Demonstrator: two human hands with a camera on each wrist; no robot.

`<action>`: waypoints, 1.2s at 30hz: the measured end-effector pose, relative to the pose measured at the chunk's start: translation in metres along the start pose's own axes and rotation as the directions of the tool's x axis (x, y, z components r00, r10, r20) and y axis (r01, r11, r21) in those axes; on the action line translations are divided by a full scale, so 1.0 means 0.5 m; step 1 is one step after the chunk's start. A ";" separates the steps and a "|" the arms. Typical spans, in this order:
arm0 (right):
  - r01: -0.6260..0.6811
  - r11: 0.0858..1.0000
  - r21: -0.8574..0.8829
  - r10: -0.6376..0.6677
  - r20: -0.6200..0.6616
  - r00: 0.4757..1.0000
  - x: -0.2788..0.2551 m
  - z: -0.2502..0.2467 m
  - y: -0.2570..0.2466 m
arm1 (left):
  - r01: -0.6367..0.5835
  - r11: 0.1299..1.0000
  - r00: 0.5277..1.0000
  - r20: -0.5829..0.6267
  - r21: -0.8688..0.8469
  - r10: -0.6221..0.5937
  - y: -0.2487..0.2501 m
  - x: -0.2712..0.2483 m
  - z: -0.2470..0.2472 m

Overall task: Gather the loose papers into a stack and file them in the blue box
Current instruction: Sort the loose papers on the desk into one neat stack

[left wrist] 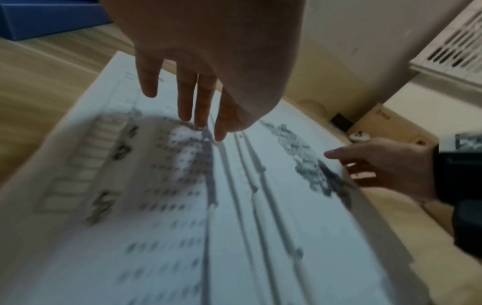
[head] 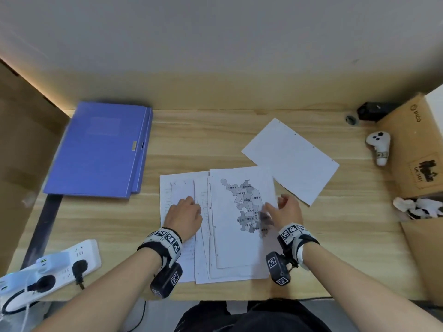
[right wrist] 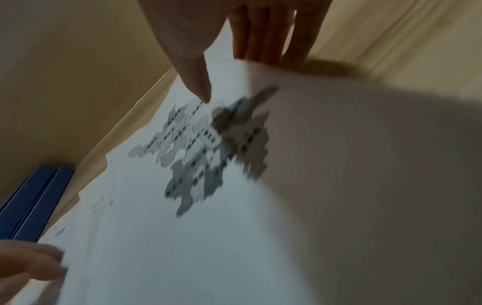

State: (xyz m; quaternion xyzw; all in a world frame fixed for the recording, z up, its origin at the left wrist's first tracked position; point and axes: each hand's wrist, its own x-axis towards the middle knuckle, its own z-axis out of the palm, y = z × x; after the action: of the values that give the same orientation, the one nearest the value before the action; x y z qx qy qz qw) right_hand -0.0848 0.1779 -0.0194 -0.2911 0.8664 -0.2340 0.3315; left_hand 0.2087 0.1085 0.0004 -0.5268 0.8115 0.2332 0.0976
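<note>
The closed blue box (head: 100, 149) lies flat at the table's back left. Several printed sheets (head: 203, 236) lie fanned at front centre, with a map sheet (head: 239, 236) on top. One blank sheet (head: 290, 159) lies apart at an angle to the back right. My left hand (head: 184, 216) presses straight fingers (left wrist: 198, 103) onto the left sheets. My right hand (head: 282, 209) pinches the map sheet's right edge, thumb (right wrist: 200, 86) on top and fingers (right wrist: 260, 41) underneath, and that edge curls upward (right wrist: 339, 165).
A white power strip (head: 48, 267) with plugs sits at the front left corner. At the right stand a cardboard box (head: 417, 144), a white controller (head: 378, 147) and white cloth (head: 417, 208). More cardboard (head: 21, 140) borders the left side.
</note>
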 end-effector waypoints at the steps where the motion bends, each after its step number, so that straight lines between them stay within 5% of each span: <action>1: 0.004 0.999 0.051 -0.003 -0.020 1.000 0.015 -0.018 -0.002 | 0.010 0.999 0.999 -0.050 -0.032 -0.011 0.013 0.016 -0.013; 8: 0.102 0.995 -0.018 -0.103 -0.053 0.993 0.196 -0.154 -0.029 | -0.149 0.989 0.935 -0.328 -0.027 0.132 0.156 0.157 -0.076; 16: 0.171 0.912 -0.372 -0.159 0.064 0.985 0.400 -0.219 -0.072 | -0.187 0.980 0.978 0.077 -0.063 0.192 0.252 0.258 -0.013; 23: 0.104 0.824 -0.557 -0.057 0.101 0.993 0.456 -0.223 -0.075 | -0.166 0.986 0.984 0.064 -0.007 0.166 0.250 0.257 0.018; 25: 0.079 0.851 -0.519 -0.021 0.116 0.993 0.459 -0.226 -0.072 | -0.152 0.988 0.986 0.070 -0.010 0.152 0.252 0.256 0.016; 28: 0.062 0.976 -0.209 -0.052 0.055 0.997 0.441 -0.233 -0.076 | -0.129 0.991 0.986 0.098 -0.042 0.132 0.257 0.256 0.009; 32: 0.192 0.981 -0.021 -0.193 -0.077 0.978 0.376 -0.262 -0.130 | -0.051 0.974 0.973 0.210 -0.219 0.098 0.260 0.267 -0.020; 36: 0.326 0.945 0.030 -0.327 0.003 0.945 0.275 -0.242 -0.166 | 0.069 0.756 0.992 0.126 -0.651 0.018 0.287 0.263 -0.102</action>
State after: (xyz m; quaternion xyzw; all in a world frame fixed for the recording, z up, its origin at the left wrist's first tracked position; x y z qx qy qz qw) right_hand -0.2256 0.0529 0.0512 -0.4266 0.8013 -0.2970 0.2960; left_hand 0.0280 0.0257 0.0316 -0.5229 0.6641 0.5329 -0.0392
